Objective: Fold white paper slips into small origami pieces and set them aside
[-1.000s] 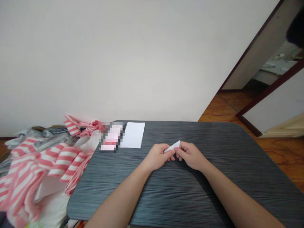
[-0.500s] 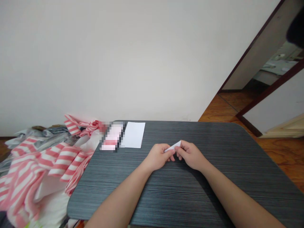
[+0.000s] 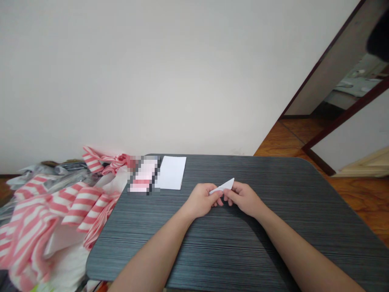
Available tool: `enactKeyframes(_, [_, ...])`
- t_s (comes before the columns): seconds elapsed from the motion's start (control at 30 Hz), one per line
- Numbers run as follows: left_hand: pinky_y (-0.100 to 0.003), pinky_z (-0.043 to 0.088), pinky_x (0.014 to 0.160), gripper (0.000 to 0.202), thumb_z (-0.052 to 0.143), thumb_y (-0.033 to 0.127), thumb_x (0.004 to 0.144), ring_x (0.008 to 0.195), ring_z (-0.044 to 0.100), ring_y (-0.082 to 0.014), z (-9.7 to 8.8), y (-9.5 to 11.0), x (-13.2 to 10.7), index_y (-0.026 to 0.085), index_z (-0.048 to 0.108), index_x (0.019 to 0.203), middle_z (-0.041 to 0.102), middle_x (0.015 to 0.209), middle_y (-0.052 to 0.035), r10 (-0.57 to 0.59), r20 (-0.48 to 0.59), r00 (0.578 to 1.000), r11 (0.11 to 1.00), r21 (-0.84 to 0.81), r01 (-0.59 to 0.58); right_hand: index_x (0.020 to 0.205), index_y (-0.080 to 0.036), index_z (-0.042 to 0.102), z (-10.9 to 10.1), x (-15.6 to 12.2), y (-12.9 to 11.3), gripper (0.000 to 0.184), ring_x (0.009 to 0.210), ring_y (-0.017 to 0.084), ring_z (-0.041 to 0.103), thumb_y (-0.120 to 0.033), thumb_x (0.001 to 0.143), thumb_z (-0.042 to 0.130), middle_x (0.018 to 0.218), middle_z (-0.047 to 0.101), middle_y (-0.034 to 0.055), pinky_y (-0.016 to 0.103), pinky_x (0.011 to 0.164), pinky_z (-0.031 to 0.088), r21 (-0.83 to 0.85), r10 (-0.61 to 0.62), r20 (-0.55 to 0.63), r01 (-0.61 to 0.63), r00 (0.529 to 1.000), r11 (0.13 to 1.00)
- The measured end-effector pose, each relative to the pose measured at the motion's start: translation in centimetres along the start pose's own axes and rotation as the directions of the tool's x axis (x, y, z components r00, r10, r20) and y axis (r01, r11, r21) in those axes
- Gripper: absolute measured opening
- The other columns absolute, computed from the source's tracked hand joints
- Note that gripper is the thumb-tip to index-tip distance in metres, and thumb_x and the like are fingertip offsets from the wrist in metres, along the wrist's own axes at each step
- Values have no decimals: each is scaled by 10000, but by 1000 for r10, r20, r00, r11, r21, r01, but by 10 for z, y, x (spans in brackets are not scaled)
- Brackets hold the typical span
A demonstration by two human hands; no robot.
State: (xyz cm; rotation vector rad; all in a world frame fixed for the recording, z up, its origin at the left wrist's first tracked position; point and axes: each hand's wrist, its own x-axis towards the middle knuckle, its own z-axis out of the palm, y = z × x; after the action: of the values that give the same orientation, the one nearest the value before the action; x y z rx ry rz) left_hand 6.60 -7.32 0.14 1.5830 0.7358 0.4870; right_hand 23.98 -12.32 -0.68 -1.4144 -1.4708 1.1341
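A small piece of folded white paper, pointed at its upper right end, is held above the dark table between my two hands. My left hand pinches its left part, thumb on top. My right hand closes on it from the right, with thumb and fingers at its lower edge. The fingers partly cover the paper, so its full shape is hidden. Beyond my left hand lies a stack of white paper sheets, flat on the table.
The dark wood-grain table has rounded corners and stands against a white wall. A pixelated, phone-like object lies beside the stack. Red-and-white striped cloth is heaped to the left. Wooden floor and a doorway are at right.
The folded paper's pointed end now sticks out further up and right, with more of it showing above my right fingers. Both hands have stayed nearly in place.
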Motion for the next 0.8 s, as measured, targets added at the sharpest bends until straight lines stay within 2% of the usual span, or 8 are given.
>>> enactKeyframes(0.1, [-203,422,532,338,471,403,826,544,531,-92,1,1,1,113,618,737,641,660,-52,-2,-1,1000,1000,-20,2,686,-155,550,0,-1,-3,272,481,99,516,-368,845,492,599,586,8,231,495,411,-32,-5,9,6,1000,999])
enactKeyframes(0.27, [-203,423,515,311,493,406,814,529,527,-83,-1,1,1,118,607,780,652,720,-59,2,-40,999,998,-65,-5,692,-160,545,-3,-2,0,277,492,109,525,-375,854,482,584,587,8,240,515,421,-37,-10,-75,7,997,999])
enactKeyframes(0.57, [-208,428,508,346,490,427,813,510,533,-88,-2,-2,2,114,613,733,639,646,-51,-28,-64,998,997,-71,24,687,-161,542,-2,0,5,294,485,111,526,-399,851,488,582,587,8,239,511,417,-9,16,-90,-16,996,1000])
enactKeyframes(0.8, [-215,438,512,339,461,416,834,518,539,-87,-3,-7,6,111,609,842,669,767,-75,-22,-94,995,981,-192,3,699,-165,557,-5,1,6,318,475,111,517,-443,838,491,602,597,15,243,497,413,13,10,-151,-8,988,1000])
